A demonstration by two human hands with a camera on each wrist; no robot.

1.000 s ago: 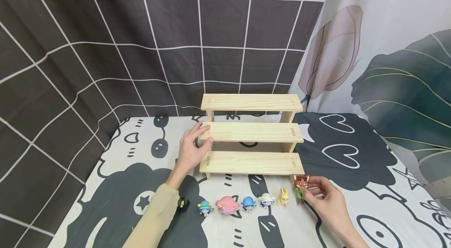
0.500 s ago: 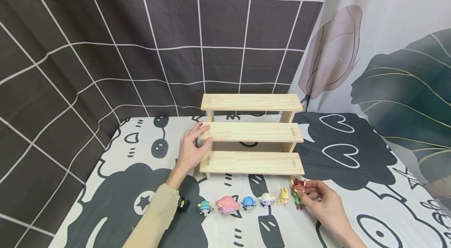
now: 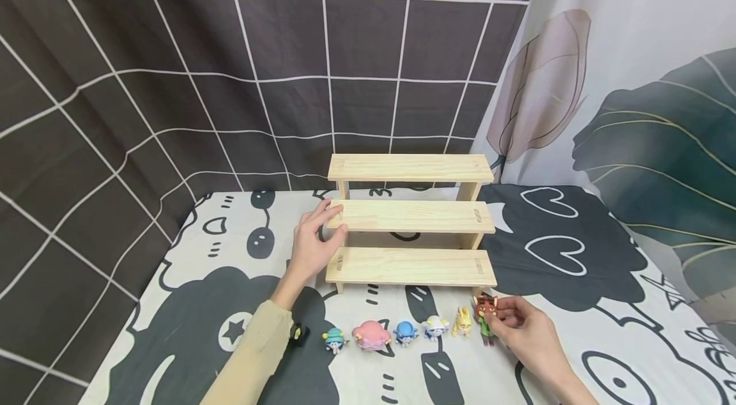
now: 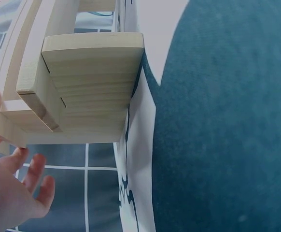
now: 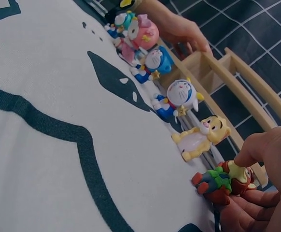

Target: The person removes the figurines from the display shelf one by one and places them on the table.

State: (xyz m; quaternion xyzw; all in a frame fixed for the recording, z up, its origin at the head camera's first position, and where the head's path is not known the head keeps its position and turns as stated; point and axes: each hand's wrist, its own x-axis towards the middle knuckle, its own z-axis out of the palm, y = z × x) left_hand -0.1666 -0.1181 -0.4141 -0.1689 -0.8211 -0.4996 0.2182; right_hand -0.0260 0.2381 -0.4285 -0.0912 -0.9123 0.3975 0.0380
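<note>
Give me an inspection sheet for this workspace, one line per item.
Surface: table under a black-and-white cartoon-print cloth.
Job's things: three-tier wooden display shelf, tiers bare; red-brown fox figurine at the right end of a row of small figurines in front of it.
Clutter: nothing seen.
Hands: left hand rests on the shelf's left end; right hand pinches the fox figurine.
Cables: nothing seen.
Surroundings: dark grid-pattern curtain behind, leaf-print curtain at right.
</note>
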